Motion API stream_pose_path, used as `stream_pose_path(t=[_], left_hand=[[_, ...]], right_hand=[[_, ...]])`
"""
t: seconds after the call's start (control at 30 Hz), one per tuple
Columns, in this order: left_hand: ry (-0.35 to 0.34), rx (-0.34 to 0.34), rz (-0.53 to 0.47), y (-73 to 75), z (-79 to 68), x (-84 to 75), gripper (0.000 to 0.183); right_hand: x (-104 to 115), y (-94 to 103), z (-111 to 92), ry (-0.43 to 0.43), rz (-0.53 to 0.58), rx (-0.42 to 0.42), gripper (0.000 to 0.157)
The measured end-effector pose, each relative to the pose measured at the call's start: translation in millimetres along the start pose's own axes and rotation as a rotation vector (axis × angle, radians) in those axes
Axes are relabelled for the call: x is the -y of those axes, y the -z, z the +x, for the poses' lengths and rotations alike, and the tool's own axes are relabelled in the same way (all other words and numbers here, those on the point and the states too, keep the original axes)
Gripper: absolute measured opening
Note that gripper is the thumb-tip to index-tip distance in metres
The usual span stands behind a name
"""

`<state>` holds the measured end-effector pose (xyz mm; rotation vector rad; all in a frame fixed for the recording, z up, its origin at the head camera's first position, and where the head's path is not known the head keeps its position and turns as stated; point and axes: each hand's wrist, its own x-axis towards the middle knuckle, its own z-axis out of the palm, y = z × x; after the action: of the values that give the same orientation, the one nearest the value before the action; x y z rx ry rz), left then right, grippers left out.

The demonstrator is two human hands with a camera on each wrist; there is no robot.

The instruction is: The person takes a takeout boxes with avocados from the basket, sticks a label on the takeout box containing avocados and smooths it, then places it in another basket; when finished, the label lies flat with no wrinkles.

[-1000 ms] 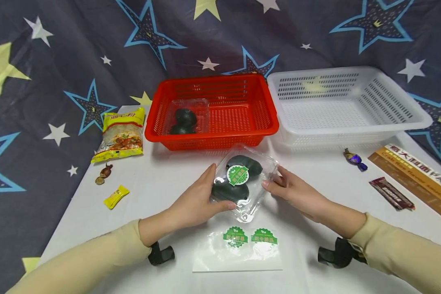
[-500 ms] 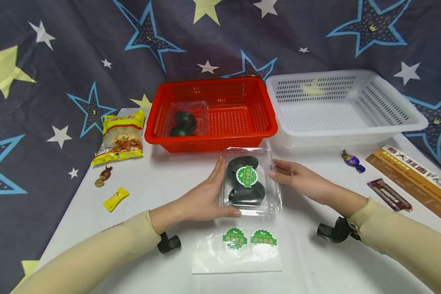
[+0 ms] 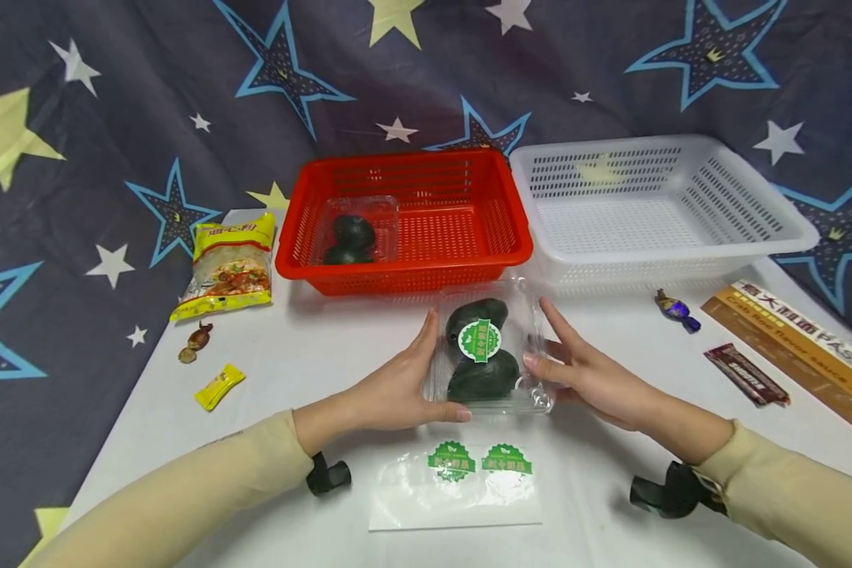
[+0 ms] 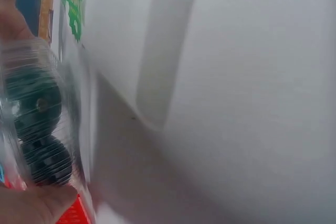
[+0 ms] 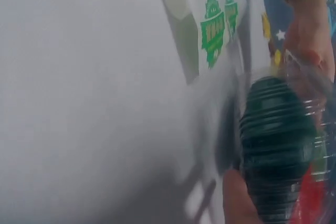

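Between both hands is a clear plastic box [image 3: 520, 312] with two dark green avocados [image 3: 484, 377] inside. A round green-and-white sticker [image 3: 480, 341] is on its lid. My left hand [image 3: 397, 386] grips the box's left side, thumb along the near edge. At the right side, my right hand [image 3: 599, 380] holds the box with thumb against the wall and index finger pointing up and away; its other fingers are partly hidden. Ridged box walls [image 4: 26, 53] show close up in the left wrist view. Below the box lies a white sheet [image 3: 454, 509] with two green stickers [image 3: 506, 460].
Behind stands a red basket [image 3: 405, 272] with another box of avocados [image 3: 353, 233] in it. A white basket [image 3: 670, 251] adjoins it. Left are a yellow food bag [image 3: 230, 268] and small wrapped candies [image 3: 219, 386]. Right lie a chocolate bar [image 3: 745, 375] and a pasta package [image 3: 795, 351].
The box has turned from slanted to nearly square and shifted slightly right. My right hand has moved down along its side, and its index finger has straightened.
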<state>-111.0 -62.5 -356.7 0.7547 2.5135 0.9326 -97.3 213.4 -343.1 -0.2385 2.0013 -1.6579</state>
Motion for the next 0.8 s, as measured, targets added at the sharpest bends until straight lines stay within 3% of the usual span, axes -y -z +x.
stream_pose_path(t=[0.1, 0.23, 0.33, 0.4, 0.5, 0.63, 0.8], left_hand=[[-0.035, -0.010, 0.045, 1.3, 3.3, -3.7, 0.125], [-0.168, -0.117, 0.193, 9.4, 12.2, -11.4, 0.116], [-0.283, -0.187, 0.310, 19.7, 27.1, -22.2, 0.107], [-0.329, -0.192, 0.376, 27.4, 42.8, -32.5, 0.103], [-0.339, -0.162, 0.491, 36.9, 73.5, -47.4, 0.098], [-0.295, -0.076, 0.604, 44.3, 116.2, -58.6, 0.090], [-0.223, 0.036, 0.660, 47.9, 150.4, -60.0, 0.081]], right_hand=[[1, 3.1, -6, 0.019, -0.067, -0.028, 0.087], [2, 8.0, -15, 0.027, -0.130, -0.055, 0.082], [2, 11.4, -22, 0.018, -0.172, -0.080, 0.081], [3, 13.6, -26, 0.012, -0.190, -0.100, 0.081], [5, 16.4, -33, 0.007, -0.197, -0.119, 0.082], [8, 18.5, -39, 0.000, -0.204, -0.131, 0.082], [14, 26.9, -47, -0.025, -0.220, -0.120, 0.082]])
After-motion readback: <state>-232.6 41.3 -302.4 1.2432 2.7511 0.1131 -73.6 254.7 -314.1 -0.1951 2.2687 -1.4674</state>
